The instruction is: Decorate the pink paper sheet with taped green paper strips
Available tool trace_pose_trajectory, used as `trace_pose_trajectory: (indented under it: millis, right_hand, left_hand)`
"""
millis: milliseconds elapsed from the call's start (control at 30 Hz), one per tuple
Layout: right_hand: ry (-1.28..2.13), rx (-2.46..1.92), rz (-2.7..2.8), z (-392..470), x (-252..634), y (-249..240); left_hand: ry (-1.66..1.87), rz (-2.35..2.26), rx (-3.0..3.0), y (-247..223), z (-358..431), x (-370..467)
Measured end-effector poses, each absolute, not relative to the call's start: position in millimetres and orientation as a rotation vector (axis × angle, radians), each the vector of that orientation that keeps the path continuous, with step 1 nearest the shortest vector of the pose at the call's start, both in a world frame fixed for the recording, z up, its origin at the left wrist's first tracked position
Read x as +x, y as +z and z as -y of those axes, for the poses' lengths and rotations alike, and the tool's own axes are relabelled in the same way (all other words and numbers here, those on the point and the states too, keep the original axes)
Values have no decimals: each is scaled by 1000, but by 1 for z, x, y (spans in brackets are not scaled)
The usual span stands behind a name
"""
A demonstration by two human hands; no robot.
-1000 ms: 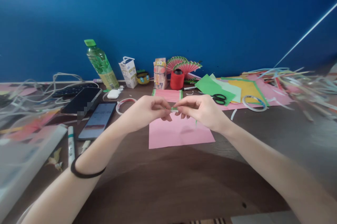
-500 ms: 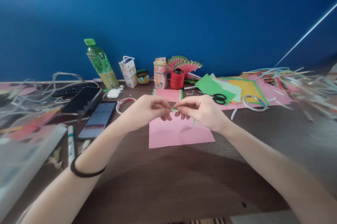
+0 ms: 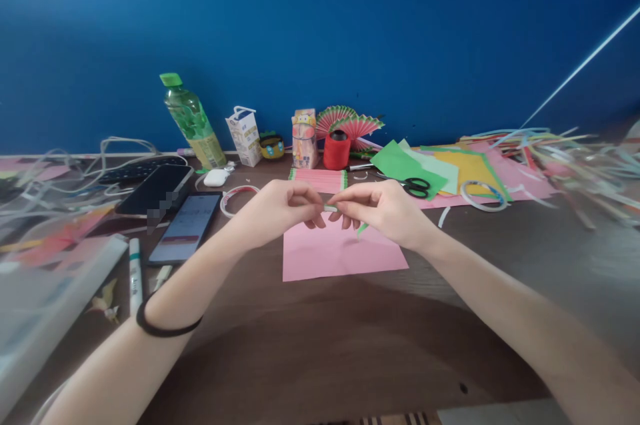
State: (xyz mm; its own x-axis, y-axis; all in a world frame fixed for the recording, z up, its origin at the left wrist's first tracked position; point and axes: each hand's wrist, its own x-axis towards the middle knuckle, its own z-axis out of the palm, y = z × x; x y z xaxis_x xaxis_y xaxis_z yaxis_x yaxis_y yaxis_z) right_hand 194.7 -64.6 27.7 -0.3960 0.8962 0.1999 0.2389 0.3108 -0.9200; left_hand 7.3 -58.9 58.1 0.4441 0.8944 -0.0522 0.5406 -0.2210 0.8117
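My left hand [image 3: 285,208] and my right hand [image 3: 383,208] face each other over a pink sheet of paper [image 3: 320,258]. Between their fingertips runs a narrow pale strip [image 3: 331,208], pinched at both ends. A green tail [image 3: 362,230] hangs under my right fingers, apparently part of the same strip. Just behind the hands lies a pleated pink paper with green edges [image 3: 320,178]. A roll of tape [image 3: 231,201] rests beside my left wrist, which wears a black band [image 3: 167,330].
At left are a phone [image 3: 186,228], a marker [image 3: 135,275] and a tilted green bottle [image 3: 195,122]. Along the wall stand a small carton [image 3: 244,138], a red thread spool [image 3: 337,150] and paper fans [image 3: 350,122]. Scissors [image 3: 417,186], coloured papers [image 3: 465,172] and another tape roll [image 3: 483,197] lie right.
My right fingers have shifted slightly on the strip, and the green tail has swung a little left. My left hand stays almost still.
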Motion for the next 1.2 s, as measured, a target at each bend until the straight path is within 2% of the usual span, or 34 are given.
trace_pose_trajectory:
  millis: [1200]
  right_hand:
    - [1146,-971,1839,65,191,26]
  left_hand:
    - [564,-1171,1845,47,55,7]
